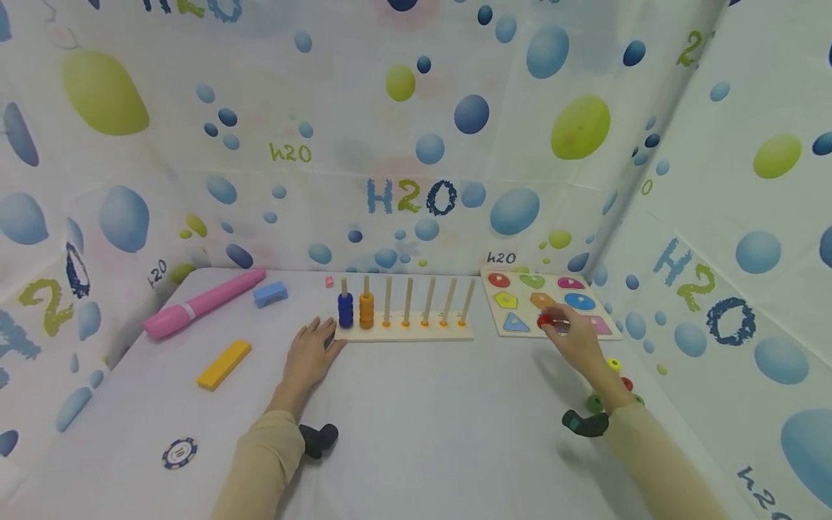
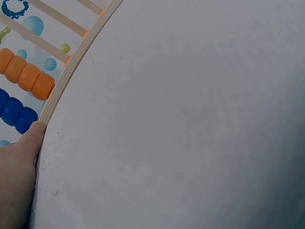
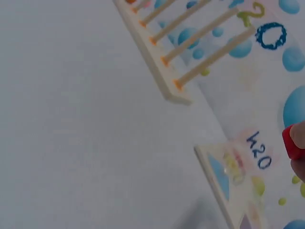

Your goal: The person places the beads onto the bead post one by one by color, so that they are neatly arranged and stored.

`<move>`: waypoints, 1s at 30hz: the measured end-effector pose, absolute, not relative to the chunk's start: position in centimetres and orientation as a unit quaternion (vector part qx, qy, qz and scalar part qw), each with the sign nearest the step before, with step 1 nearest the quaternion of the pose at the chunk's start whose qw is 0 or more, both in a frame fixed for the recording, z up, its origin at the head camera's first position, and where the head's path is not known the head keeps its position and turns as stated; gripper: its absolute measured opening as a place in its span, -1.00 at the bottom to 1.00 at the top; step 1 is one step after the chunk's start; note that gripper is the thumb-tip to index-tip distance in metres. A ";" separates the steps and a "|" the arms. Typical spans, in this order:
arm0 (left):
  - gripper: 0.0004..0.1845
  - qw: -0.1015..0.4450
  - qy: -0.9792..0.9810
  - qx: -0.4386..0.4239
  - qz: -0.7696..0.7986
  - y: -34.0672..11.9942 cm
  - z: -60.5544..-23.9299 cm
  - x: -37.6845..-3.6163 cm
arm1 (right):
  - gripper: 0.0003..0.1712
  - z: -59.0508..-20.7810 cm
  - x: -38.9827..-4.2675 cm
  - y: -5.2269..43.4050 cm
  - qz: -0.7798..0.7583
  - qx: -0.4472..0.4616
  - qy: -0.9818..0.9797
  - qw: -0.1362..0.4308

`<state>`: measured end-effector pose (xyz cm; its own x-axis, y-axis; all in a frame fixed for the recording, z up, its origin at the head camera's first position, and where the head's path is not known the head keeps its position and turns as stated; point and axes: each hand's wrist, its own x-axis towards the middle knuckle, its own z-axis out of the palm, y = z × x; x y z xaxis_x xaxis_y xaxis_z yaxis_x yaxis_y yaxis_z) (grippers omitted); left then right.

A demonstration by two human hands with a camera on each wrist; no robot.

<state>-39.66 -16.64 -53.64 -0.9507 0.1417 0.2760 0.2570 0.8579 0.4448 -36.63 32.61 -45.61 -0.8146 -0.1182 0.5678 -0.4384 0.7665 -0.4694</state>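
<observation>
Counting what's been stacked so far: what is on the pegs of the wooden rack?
The peg rack has blue beads on its first peg, orange beads on its second; the other five are bare. The left hand touches its end.

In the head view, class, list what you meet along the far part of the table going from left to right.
Pink marker → blue block → small pink piece → blue rings → orange rings → five bare pegs → shape puzzle board.

White table [image 1: 416,433] with peg rack [image 1: 403,331], puzzle board [image 1: 503,328]
</observation>
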 end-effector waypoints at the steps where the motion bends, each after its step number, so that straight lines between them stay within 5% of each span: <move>1: -0.38 0.118 -0.957 -0.104 -0.245 -16.6 -53.6 -39.7 | -0.63 -45.1 -37.0 31.8 0.312 0.156 -0.898 0.269; 15: -0.38 0.125 -0.956 -0.106 -0.245 -16.6 -53.6 -39.5 | -0.59 -39.8 -41.1 19.8 0.395 0.241 -0.839 0.288; 30: -0.40 0.134 -0.955 -0.107 -0.241 -16.8 -53.7 -39.4 | -0.59 -40.6 -43.1 8.4 0.403 0.320 -0.829 0.219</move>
<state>-39.39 -16.82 -53.72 -0.9411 0.1385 0.3083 0.2684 0.8608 0.4325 -43.13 8.40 -40.56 -0.6997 -0.3544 0.6203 -0.7066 0.4711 -0.5280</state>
